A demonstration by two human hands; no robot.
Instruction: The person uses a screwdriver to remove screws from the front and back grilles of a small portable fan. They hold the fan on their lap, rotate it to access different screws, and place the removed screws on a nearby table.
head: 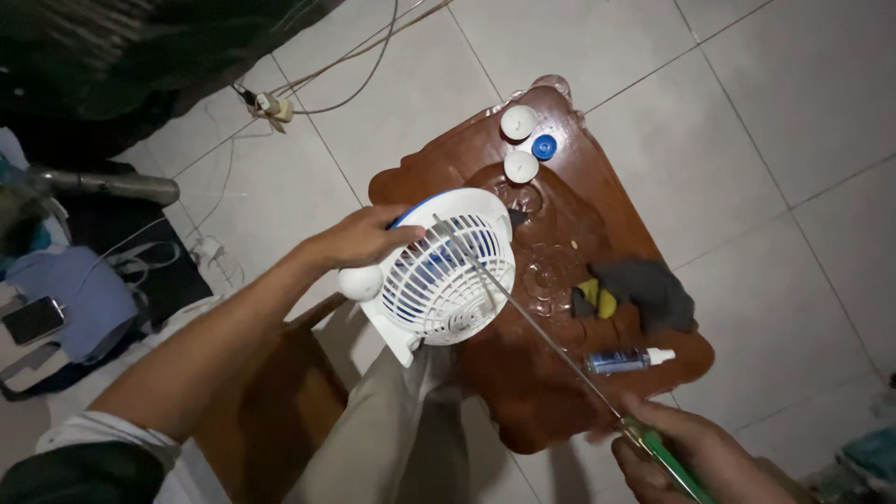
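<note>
At centre frame, the left hand [359,238] grips the upper left rim of a small white fan [439,271], fingers curled over the edge of its round grille; the fan is held tilted above the near left edge of the bench [523,392], over the person's knee.

Lower right: the right hand [691,457] is closed round the green handle of a long screwdriver [551,341]. Its thin metal shaft runs diagonally up and to the left, the tip meeting the front grille of the fan near its upper middle.

Bench: dark reddish-brown wood with a carved top and wavy outline, standing on a pale tiled floor [747,112].

On the bench, right of the fan: a dark grey cloth [653,289] with a yellow piece beside it; below it, a small clear tube with a white cap [621,360], lying on its side just beside the shaft.

On the bench, upper part: two white round caps [519,121] and a blue round cap [544,147], close together.

Floor, upper left: white cables and a plug [271,105]. Left edge: a blue bag [65,299] and a phone [33,319] lying flat.
</note>
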